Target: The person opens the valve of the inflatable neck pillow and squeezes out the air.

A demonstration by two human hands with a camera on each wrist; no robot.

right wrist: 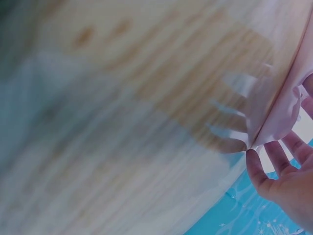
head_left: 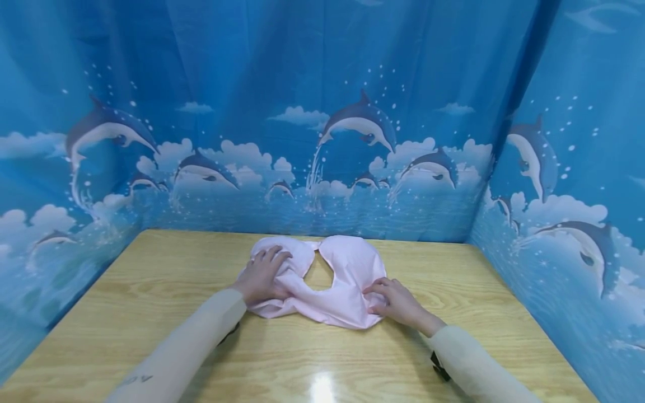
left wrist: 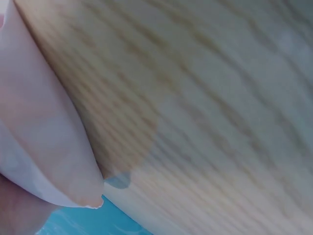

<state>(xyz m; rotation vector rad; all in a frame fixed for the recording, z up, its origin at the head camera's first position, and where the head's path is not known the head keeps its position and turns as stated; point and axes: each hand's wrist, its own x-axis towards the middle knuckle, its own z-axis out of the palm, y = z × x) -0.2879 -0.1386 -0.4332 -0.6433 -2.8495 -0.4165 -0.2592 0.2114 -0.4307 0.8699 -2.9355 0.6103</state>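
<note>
A pale pink cloth piece [head_left: 347, 260], shaped like a bib with two rounded lobes around a teardrop-shaped opening, lies on the wooden table. Its lobes meet at a narrow join at the far side. My left hand [head_left: 262, 274] rests on the left lobe with fingers spread across wrinkled cloth. At the right edge, my right hand [head_left: 398, 302] touches the cloth with loosely bent fingertips. In the right wrist view, the fingers [right wrist: 279, 156] are spread beside the cloth's edge. Pink cloth [left wrist: 44, 107] fills the left wrist view's left side, hiding most of that hand.
The wood-grain table [head_left: 151, 268] has a glossy surface with a bright reflection near its front. Blue curtains [head_left: 282, 56] printed with dolphins and clouds enclose the back and both sides.
</note>
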